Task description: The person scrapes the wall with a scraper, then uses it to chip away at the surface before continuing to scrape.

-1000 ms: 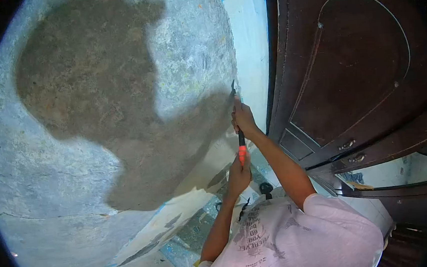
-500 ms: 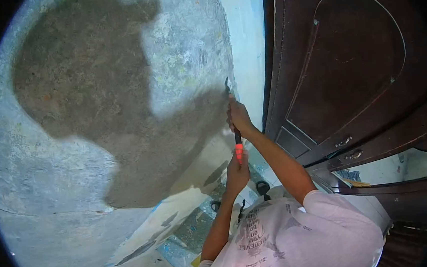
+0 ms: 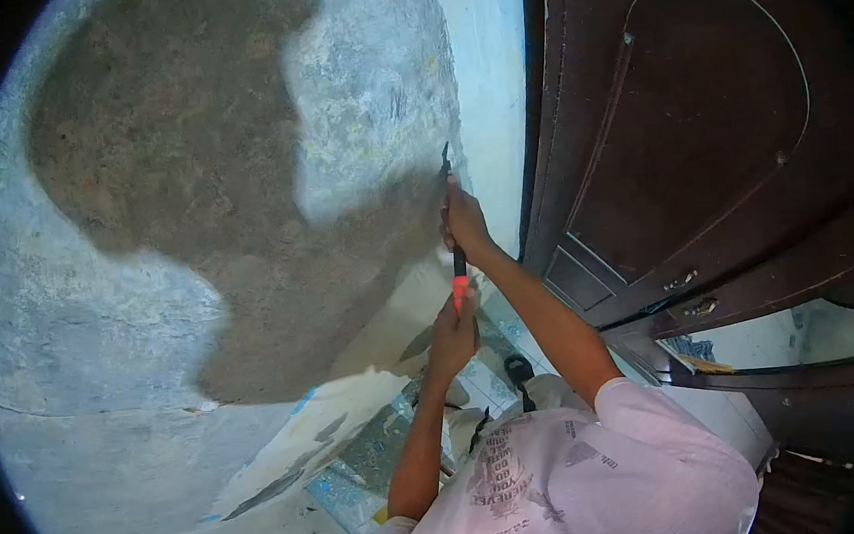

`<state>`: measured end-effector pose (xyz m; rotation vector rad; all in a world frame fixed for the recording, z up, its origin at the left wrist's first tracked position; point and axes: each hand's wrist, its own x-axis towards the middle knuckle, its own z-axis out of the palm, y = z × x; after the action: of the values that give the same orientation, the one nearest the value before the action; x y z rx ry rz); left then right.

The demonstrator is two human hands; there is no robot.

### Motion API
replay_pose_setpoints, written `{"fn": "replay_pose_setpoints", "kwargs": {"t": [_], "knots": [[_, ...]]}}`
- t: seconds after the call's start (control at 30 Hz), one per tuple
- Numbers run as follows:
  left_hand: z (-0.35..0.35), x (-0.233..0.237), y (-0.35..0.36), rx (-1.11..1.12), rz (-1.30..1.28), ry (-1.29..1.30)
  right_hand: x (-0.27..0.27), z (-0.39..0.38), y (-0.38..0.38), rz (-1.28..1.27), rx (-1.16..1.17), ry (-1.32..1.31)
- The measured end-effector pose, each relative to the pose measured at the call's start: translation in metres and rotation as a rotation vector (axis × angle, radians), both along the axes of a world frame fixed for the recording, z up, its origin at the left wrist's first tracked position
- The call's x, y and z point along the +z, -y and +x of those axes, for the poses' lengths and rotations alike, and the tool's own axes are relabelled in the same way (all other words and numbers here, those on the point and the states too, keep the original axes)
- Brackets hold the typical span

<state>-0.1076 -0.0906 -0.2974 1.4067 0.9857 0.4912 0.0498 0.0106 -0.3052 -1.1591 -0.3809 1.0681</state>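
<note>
A long scraper (image 3: 460, 289) with a black shaft and red-orange grip stands nearly upright in this view. My right hand (image 3: 466, 222) wraps round its upper part, just below the dark, narrow head. Lower down, my left hand (image 3: 453, 340) is closed on the red-orange end. The scraper's head lies over the rough, patchy grey wall (image 3: 362, 81), near the border with a smooth pale strip (image 3: 487, 71). My shadow darkens much of the wall to the left.
Dark wooden cabinet doors (image 3: 706, 114) with metal handles rise close on the right, a mirror-like panel (image 3: 833, 330) below them. Pale chips and dust lie on the tiled floor (image 3: 348, 479). A dark sandal (image 3: 518, 368) shows near my body.
Both hands and the scraper have shifted slightly left and up in view, the scraper still held in both. My body and feet have also moved a little.
</note>
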Motion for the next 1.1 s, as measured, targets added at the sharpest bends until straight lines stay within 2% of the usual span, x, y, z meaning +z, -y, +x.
{"fn": "replay_pose_setpoints", "kwargs": {"t": [0.1,0.17,0.23,0.3,0.37,0.4,0.43,0.47,0.5,0.57,0.63,0.67,0.7,0.77,0.8,0.83,0.87,0.9,0.93,0.97,1.0,1.03,1.1], "knots": [[0.011,0.000,-0.011,-0.034,-0.019,-0.014,0.003,0.014,-0.008,-0.031,0.006,0.029],[0.009,-0.004,-0.006,-0.043,-0.045,-0.023,-0.001,0.014,-0.003,0.056,0.026,-0.006],[0.010,-0.009,0.000,-0.005,0.133,-0.003,0.000,0.008,0.000,0.036,0.042,-0.013],[0.012,-0.021,0.001,0.002,0.066,-0.047,0.000,0.010,0.001,0.029,0.044,-0.032],[0.024,-0.032,0.000,0.024,-0.019,0.026,-0.003,0.024,0.000,0.042,0.080,0.105],[0.028,-0.021,0.004,-0.029,-0.034,-0.006,-0.001,0.024,0.001,0.032,0.067,0.052],[0.027,-0.037,0.004,-0.021,-0.036,-0.004,-0.010,0.022,0.000,0.030,0.075,0.054],[0.025,-0.064,0.002,0.027,0.087,0.029,-0.018,0.018,0.000,0.030,0.066,0.073],[0.024,-0.062,0.004,0.070,0.215,0.062,-0.019,0.014,0.001,0.033,0.052,0.092],[0.018,-0.055,0.004,0.064,0.278,0.067,-0.014,0.010,0.001,-0.009,0.017,0.093],[0.019,-0.031,-0.005,-0.024,-0.026,-0.024,-0.021,0.021,-0.006,0.079,0.038,0.120],[0.018,-0.024,-0.008,-0.079,-0.063,-0.075,-0.023,0.023,-0.006,0.030,0.068,0.097],[0.018,-0.021,-0.004,-0.040,0.018,-0.093,-0.025,0.022,-0.002,0.024,0.066,0.103],[0.005,-0.048,-0.007,-0.001,0.167,-0.032,-0.032,0.011,0.003,0.100,0.087,0.027],[-0.002,-0.059,-0.008,-0.012,0.175,-0.027,-0.042,0.003,0.007,0.044,0.115,0.085],[-0.012,-0.074,-0.001,-0.014,0.355,-0.019,-0.054,-0.016,0.018,0.033,0.078,0.179],[-0.020,-0.091,0.012,-0.008,0.529,-0.002,-0.057,-0.031,0.041,0.038,0.153,0.151],[-0.028,-0.113,0.026,0.015,0.467,0.026,-0.050,-0.044,0.068,0.036,0.210,0.167],[-0.034,-0.128,0.036,0.034,0.408,0.055,-0.104,-0.052,0.076,0.122,0.217,0.252],[-0.041,-0.114,0.049,0.030,-0.013,0.035,-0.089,-0.059,0.106,0.151,0.258,0.339],[-0.046,-0.119,0.062,0.013,0.016,0.015,-0.076,-0.063,0.129,0.063,0.254,0.364],[-0.047,-0.124,0.071,-0.007,0.045,-0.007,-0.087,-0.068,0.142,0.049,0.249,0.374],[-0.043,-0.136,0.077,0.036,-0.005,0.073,-0.110,-0.073,0.167,0.037,0.142,0.211]]}}
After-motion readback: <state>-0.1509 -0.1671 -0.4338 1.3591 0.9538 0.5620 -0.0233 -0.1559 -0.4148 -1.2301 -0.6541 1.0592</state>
